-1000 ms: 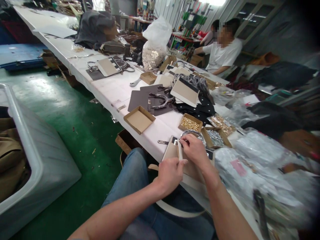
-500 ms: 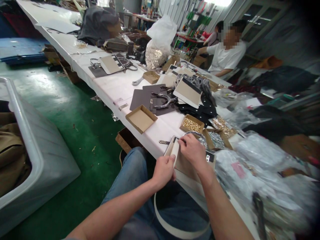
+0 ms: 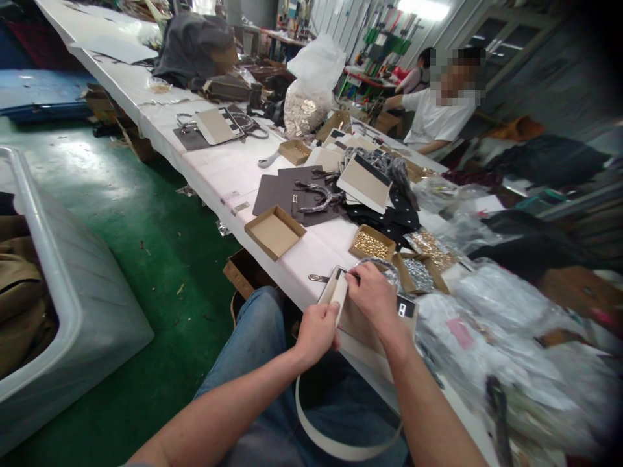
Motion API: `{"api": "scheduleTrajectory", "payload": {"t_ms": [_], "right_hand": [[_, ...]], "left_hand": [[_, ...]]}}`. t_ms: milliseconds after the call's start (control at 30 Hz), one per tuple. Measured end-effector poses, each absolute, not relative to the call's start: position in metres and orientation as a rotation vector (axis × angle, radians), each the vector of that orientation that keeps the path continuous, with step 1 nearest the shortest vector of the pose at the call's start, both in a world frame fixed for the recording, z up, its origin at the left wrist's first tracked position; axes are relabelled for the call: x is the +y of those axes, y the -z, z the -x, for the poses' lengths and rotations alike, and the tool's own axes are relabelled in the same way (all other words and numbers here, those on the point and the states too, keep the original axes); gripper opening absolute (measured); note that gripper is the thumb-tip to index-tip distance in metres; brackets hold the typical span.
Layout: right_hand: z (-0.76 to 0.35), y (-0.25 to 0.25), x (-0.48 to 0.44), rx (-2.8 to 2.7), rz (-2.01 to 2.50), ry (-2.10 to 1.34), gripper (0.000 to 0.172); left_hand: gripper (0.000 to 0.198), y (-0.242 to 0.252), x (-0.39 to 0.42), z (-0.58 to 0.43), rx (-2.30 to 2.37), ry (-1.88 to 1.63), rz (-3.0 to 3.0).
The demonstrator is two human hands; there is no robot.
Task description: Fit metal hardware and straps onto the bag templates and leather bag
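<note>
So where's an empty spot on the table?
Bare white tabletop lies between the empty brown cardboard box and the far beige panel with metal handles. A smaller gap sits between that box and the cardboard tray of gold studs. Right of the right hand, clear plastic bags crowd everything.

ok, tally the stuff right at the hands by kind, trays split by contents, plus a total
Beige panel, gripped by left hand and right hand: 1
Beige strap: 1
Metal fitting beside the panel: 1
Empty cardboard tray: 1
Tray of gold studs: 1
Tray of silver studs: 1
Total: 6
</note>
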State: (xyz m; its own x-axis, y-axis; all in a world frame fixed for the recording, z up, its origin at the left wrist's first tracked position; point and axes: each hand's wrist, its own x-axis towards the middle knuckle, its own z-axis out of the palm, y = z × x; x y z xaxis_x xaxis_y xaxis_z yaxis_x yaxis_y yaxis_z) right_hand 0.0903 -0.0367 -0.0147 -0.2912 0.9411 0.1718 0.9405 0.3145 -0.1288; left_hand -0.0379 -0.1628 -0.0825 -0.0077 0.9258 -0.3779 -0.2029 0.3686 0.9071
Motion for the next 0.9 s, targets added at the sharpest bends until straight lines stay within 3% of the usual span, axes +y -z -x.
{"api": "scheduleTrajectory", "payload": {"t_ms": [133,233,433,667,900], "right_hand": [[-0.095,0.017,-0.03,-2.277,1.696,-0.092,0.044],[-0.102,0.02,-0.019,-2.323,1.635,-0.193,0.038],[-0.115,0.022,0.009,-2.521,1.528,-0.49,0.044],[-0.124,0.013,0.032,-2.306,1.535,-1.165,0.05],[-0.126,0.012,0.029,-2.323,1.505,-1.082,0.046]], "left_hand": [[0.065,0.083,-0.162,0.037,1.254,-1.048,-0.768],[0.064,0.084,-0.162,0.037,1.254,-1.055,-0.761],[0.062,0.083,-0.164,0.035,1.249,-1.041,-0.756],[0.066,0.079,-0.167,0.041,1.262,-1.043,-0.803],[0.066,0.08,-0.169,0.046,1.256,-1.033,-0.805]]}}
